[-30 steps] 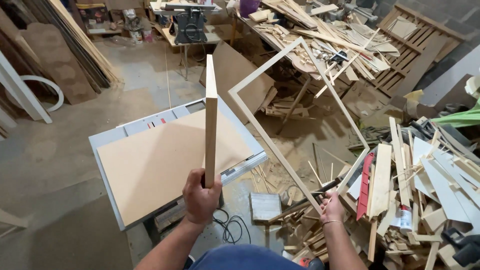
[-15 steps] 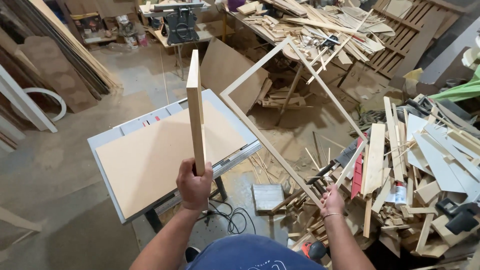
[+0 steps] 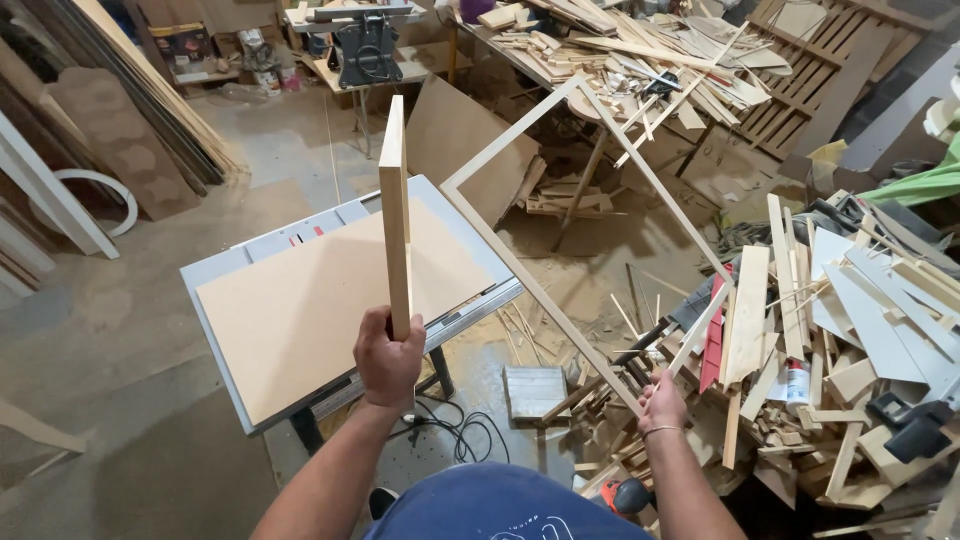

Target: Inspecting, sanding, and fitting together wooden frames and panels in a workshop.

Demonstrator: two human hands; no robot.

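Gripping board (image 3: pixel 396 210) upright in left hand (image 3: pixel 388 360), frame (image 3: pixel 590 240) corner in right hand (image 3: pixel 662 402), fingers clenched; keep both steady over worktop (image 3: pixel 225 275).

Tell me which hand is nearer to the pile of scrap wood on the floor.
Right. The right hand holds the thin wooden frame at the edge of the scrap wood pile; the left hand grips an upright board by the table, farther away.

One board (image 3: pixel 397 215), one thin frame (image 3: pixel 585 240).
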